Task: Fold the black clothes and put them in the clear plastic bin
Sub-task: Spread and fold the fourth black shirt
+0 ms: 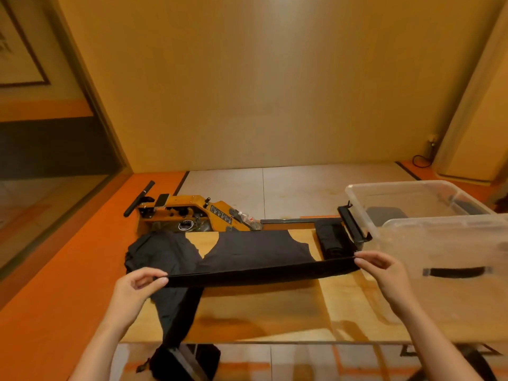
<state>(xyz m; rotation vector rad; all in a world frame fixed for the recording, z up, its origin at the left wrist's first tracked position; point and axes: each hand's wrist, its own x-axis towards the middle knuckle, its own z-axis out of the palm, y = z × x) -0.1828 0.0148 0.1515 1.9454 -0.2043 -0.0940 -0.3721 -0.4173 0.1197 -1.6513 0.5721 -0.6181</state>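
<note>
A black garment (255, 254) lies stretched across the wooden table (275, 314), its near hem pulled taut into a straight band. My left hand (137, 287) pinches the left end of that hem. My right hand (382, 266) pinches the right end. More black cloth (159, 251) is bunched at the table's left, and a strip of it (178, 320) hangs over the front edge. The clear plastic bin (450, 259) stands at the right of the table, just beyond my right hand, with a dark handle slot on its near wall.
A second clear bin (412, 199) sits behind the first. A yellow rowing machine (192, 213) lies on the floor past the table, its black seat (332, 237) near the far right corner. Orange floor runs along the left.
</note>
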